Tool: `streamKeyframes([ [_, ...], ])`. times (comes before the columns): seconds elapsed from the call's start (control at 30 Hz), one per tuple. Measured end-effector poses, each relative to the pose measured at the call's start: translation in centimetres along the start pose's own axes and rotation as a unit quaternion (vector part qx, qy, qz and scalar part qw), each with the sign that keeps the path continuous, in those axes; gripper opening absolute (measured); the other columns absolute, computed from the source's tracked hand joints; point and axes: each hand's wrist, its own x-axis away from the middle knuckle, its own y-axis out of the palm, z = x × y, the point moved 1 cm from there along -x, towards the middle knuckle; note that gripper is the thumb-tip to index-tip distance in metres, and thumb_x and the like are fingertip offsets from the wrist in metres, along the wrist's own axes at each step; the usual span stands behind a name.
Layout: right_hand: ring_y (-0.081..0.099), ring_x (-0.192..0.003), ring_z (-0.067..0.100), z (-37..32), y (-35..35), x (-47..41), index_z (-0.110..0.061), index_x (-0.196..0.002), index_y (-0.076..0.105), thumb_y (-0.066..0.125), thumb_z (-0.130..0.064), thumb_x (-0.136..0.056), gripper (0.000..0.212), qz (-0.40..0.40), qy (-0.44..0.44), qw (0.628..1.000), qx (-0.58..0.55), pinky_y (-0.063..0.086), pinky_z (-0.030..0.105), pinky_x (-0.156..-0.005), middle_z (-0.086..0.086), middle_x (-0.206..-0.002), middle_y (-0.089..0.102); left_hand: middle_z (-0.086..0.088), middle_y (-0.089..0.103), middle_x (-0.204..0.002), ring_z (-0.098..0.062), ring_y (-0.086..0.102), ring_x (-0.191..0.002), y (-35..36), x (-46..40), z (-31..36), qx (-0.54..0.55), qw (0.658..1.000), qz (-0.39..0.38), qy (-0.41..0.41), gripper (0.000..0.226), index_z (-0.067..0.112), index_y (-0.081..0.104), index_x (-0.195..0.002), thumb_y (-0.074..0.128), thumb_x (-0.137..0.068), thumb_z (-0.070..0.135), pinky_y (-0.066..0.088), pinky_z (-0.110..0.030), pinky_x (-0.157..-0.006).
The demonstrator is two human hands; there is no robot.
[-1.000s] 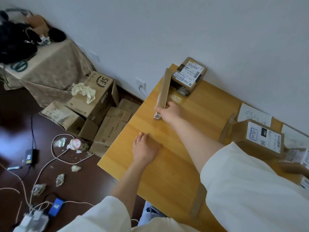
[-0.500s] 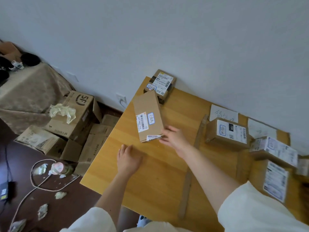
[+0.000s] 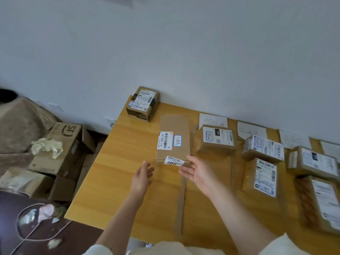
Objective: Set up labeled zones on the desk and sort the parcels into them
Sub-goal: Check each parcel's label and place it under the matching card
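Light: I see soft, even daylight; the wall reads pale blue-grey.
Glare: a faint sheen on the bench top near the frame's centre.
Shadows: weak and short beside the parcels; the floor at lower left is dim.
Blur: both hands and right-edge parcels look smeared.
Distortion: my wide lens tilts and bends the bench edges.
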Motion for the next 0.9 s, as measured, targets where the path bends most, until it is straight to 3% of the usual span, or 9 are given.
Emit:
streamKeyframes([
  [0.17,0.071,-0.084,0.024,-0.1,-3.9,1.7,-0.009,-0.108,0.063,0.045,-0.016,-0.096,0.022,0.050,-0.038,0.998,0.009,0.058,0.037,-0.081,0.011,-0.095,0.072,-0.004,0.066,-0.117,-0.021,0.061,-0.111,3.3,1.6,1.5,0.029,0.998,-0.048,0.010,0.050,0.018,0.054,-0.128,0.033,-0.098,0.054,0.050,-0.040,-0.092],
  [0.3,0.069,-0.080,0.021,-0.8,-6.7,3.3,-0.017,-0.096,0.066,0.046,-0.019,-0.096,0.020,0.085,-0.056,0.995,0.013,0.056,0.035,-0.075,-0.001,-0.074,0.073,-0.005,0.064,-0.121,-0.021,0.061,-0.110,4.6,2.3,1.9,0.042,0.998,-0.051,0.008,0.051,0.018,0.049,-0.131,0.037,-0.097,0.053,0.051,-0.038,-0.090],
  [0.43,0.065,-0.072,0.017,-1.2,-9.3,4.6,-0.015,-0.091,0.065,0.050,-0.024,-0.096,0.018,0.099,-0.061,0.993,0.029,0.053,0.032,-0.070,-0.005,-0.064,0.069,-0.005,0.064,-0.121,-0.021,0.063,-0.107,5.9,2.9,2.0,0.053,0.997,-0.053,0.009,0.046,0.021,0.047,-0.130,0.043,-0.096,0.051,0.052,-0.039,-0.090],
  [0.6,0.062,-0.072,0.016,-1.9,-11.7,5.6,-0.013,-0.089,0.066,0.054,-0.030,-0.094,0.021,0.108,-0.068,0.992,0.021,0.050,0.033,-0.074,-0.002,-0.067,0.068,-0.003,0.066,-0.118,-0.020,0.067,-0.101,6.9,3.7,1.8,0.043,0.996,-0.079,0.018,0.046,0.020,0.053,-0.128,0.056,-0.092,0.048,0.055,-0.039,-0.085],
  [0.77,0.062,-0.073,0.017,-2.8,-13.1,6.3,-0.014,-0.090,0.067,0.057,-0.034,-0.091,0.022,0.123,-0.068,0.990,0.004,0.046,0.030,-0.069,0.002,-0.076,0.068,-0.002,0.065,-0.114,-0.020,0.066,-0.103,7.6,4.8,1.8,0.024,0.993,-0.107,0.032,0.043,0.027,0.054,-0.127,0.062,-0.088,0.044,0.055,-0.036,-0.085],
  [0.9,0.064,-0.068,0.018,-3.2,-13.7,7.0,-0.016,-0.088,0.067,0.057,-0.036,-0.090,0.022,0.129,-0.063,0.990,0.000,0.046,0.030,-0.064,-0.001,-0.067,0.070,0.001,0.070,-0.111,-0.016,0.065,-0.103,8.3,5.1,2.0,-0.020,0.990,-0.139,0.035,0.038,0.027,0.063,-0.121,0.064,-0.087,0.043,0.052,-0.029,-0.082],
])
